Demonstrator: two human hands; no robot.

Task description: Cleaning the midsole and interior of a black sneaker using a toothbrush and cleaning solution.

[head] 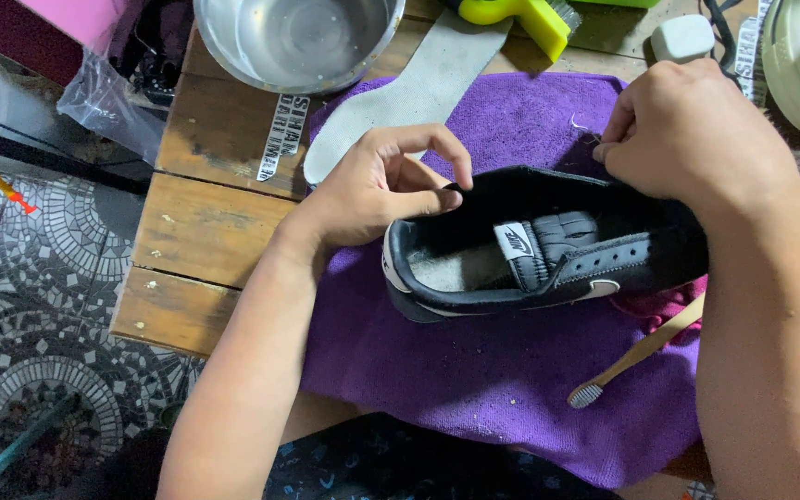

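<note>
Clearly both of my hands were on the one black shoe (548, 255), which lay on its side on the purple towel (474, 370) spread over the wooden bench (206, 231). My left hand (377, 185) pinched the heel rim between thumb and forefinger, fingers curled narrow; my right hand (687, 130) was bunched tight at the toe end, gripping the upper edge, though what lay under its fingertips I could not tell. I judged the step to be handling the shoe's opening, with the tongue folded inside and no laces showing; a next move would call for a steady hold at the heel while the other hand worked the collar. Counting: one shoe, one grey insole (418, 83) lying beyond it, one toothbrush (636, 356) on the towel near my right forearm, one steel bowl (298, 37), one yellow-green brush (520, 14) and one small white block (682, 37) at the far edge.
</note>
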